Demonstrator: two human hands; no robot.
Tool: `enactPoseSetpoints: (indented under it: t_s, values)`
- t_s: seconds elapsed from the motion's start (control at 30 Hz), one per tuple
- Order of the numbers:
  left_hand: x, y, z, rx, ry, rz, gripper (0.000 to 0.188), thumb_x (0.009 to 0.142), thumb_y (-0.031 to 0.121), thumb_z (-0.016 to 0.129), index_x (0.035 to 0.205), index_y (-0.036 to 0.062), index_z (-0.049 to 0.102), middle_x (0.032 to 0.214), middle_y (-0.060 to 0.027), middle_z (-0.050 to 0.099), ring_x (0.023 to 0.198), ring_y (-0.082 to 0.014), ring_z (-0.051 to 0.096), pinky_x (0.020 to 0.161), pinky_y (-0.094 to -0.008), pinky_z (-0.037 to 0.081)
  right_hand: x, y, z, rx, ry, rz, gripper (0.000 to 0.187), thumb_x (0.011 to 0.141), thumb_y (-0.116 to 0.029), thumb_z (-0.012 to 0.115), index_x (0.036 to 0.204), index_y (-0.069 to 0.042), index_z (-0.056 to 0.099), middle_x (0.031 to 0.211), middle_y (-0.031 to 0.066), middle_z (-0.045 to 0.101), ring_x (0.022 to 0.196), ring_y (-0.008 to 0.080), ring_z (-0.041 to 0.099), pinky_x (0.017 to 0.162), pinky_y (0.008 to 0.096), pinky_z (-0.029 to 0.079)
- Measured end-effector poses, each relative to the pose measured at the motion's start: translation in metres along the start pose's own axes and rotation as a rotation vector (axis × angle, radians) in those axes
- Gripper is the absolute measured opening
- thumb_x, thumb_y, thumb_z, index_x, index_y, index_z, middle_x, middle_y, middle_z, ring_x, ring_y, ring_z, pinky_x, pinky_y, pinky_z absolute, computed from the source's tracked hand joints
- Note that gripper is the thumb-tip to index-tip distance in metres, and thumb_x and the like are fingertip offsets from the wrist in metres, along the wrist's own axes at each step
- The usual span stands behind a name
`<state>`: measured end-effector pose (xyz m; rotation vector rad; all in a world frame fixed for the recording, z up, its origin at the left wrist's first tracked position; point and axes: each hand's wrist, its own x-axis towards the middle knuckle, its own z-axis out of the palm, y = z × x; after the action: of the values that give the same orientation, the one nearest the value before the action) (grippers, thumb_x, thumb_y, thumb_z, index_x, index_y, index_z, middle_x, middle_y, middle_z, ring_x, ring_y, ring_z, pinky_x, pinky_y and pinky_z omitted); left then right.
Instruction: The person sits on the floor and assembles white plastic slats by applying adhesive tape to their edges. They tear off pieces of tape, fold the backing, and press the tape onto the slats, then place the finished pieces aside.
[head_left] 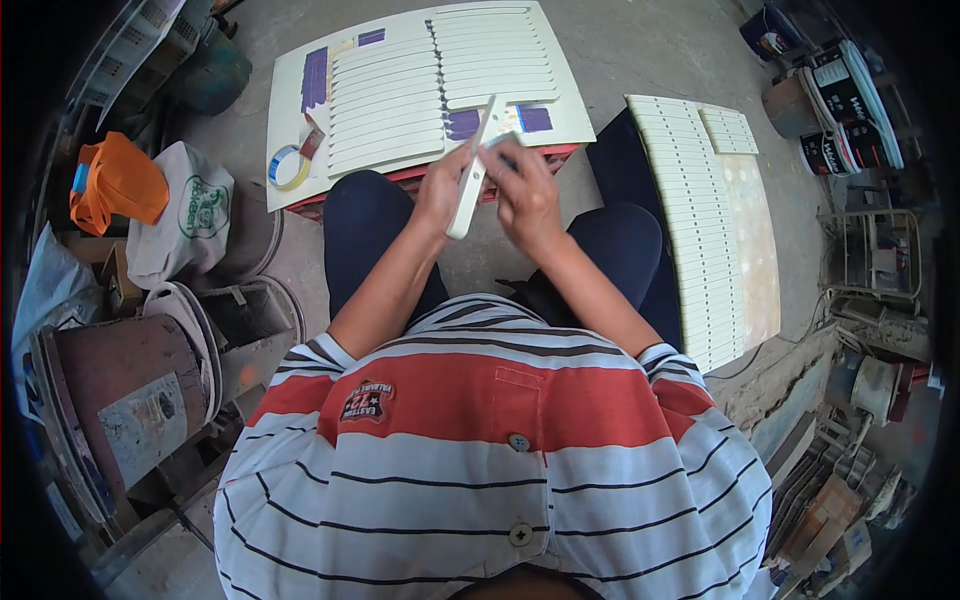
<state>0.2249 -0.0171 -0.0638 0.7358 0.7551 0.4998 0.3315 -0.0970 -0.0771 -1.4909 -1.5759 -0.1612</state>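
Observation:
My left hand [436, 190] is closed round a long, narrow white strip [463, 212] with round holes along it, held tilted in front of my knees. My right hand [528, 195] is beside the strip's upper part, fingers curled and somewhat blurred. A small pale bluish edge shows at its fingertips; what it is I cannot make out. Beyond my hands lies a cream board [288, 130] bearing a left row of similar white strips [385, 120] and a right row of strips [495, 55]. Purple patches [315, 78] show on the board beside them.
A tape roll [274, 172] lies at the board's near left corner. The board rests on a red crate [405, 180]. To my right, a second board carries perforated white strips [670, 200]. Bags [180, 225] and a drum [135, 360] stand left; buckets [850, 105] stand far right.

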Motion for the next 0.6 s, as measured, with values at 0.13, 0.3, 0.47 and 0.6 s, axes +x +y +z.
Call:
enactPoseSetpoints:
  t_s: [0.13, 0.3, 0.47, 0.6]
  values:
    - [-0.011, -0.009, -0.003, 0.157, -0.195, 0.077, 0.047, 0.094, 0.031, 0.037, 0.133, 0.0056, 0.042, 0.057, -0.0019, 0.049, 0.04, -0.0061, 0.039, 0.037, -0.0187, 0.033, 0.015, 0.043, -0.001, -0.162, 0.067, 0.085, 0.048, 0.063, 0.01, 0.054, 0.108, -0.003, 0.063, 0.099, 0.0157, 0.058, 0.088, 0.0326, 0.057, 0.078, 0.0374, 0.047]
    - [-0.022, -0.006, 0.0, 0.357, -0.309, 0.128, 0.05, 0.091, 0.029, 0.037, 0.134, 0.0033, 0.04, 0.059, -0.0006, 0.047, 0.048, -0.0078, 0.041, 0.048, -0.0192, 0.034, 0.02, 0.054, -0.015, -0.096, 0.062, 0.261, 0.036, 0.07, 0.01, 0.052, 0.103, 0.002, 0.064, 0.099, 0.0166, 0.059, 0.087, 0.031, 0.061, 0.077, 0.0345, 0.049]
    - [-0.017, -0.002, 0.002, 0.32, -0.444, 0.076, 0.05, 0.083, 0.022, 0.043, 0.129, 0.0016, 0.04, 0.069, -0.0041, 0.049, 0.056, -0.0096, 0.043, 0.056, -0.0211, 0.036, 0.012, 0.038, -0.023, 0.19, 0.076, 0.465, 0.029, 0.077, 0.005, 0.055, 0.104, 0.003, 0.064, 0.102, 0.0132, 0.061, 0.085, 0.0189, 0.062, 0.073, 0.0274, 0.05]
    - [-0.014, -0.008, 0.002, 0.327, -0.448, 0.117, 0.053, 0.079, 0.018, 0.045, 0.129, 0.0009, 0.038, 0.074, -0.0063, 0.05, 0.058, -0.0105, 0.042, 0.059, -0.0223, 0.038, 0.009, 0.033, -0.032, 0.468, 0.196, 0.618, 0.031, 0.077, 0.003, 0.057, 0.106, -0.003, 0.066, 0.1, 0.0138, 0.062, 0.088, 0.0199, 0.061, 0.078, 0.028, 0.046]
